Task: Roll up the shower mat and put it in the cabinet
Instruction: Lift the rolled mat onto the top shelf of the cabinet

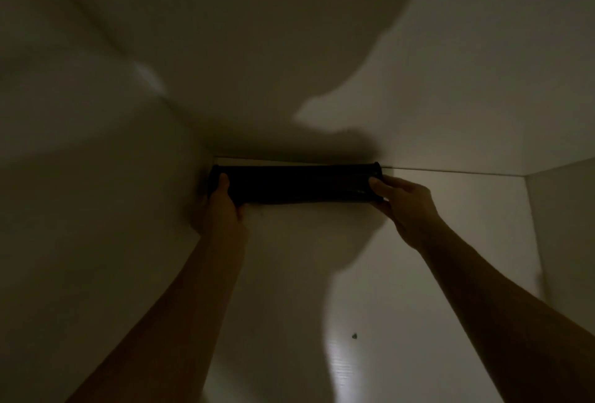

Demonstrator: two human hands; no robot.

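Note:
The shower mat (pixel 296 184) is a dark, tightly rolled cylinder lying crosswise on the white floor of the cabinet (pixel 289 274), against the back wall and close to the left side wall. My left hand (pixel 222 206) grips the roll's left end, thumb on top. My right hand (pixel 402 206) holds the right end, fingers over the front of the roll. Both forearms reach in from the bottom of the view. The light is dim, so the mat's surface detail is hidden.
The cabinet's white left side wall (pixel 96 209) stands right beside my left hand. The back wall (pixel 418 97) rises behind the roll, and a right wall (pixel 563 225) is farther off. A small dark screw or hole (pixel 354 335) marks the floor.

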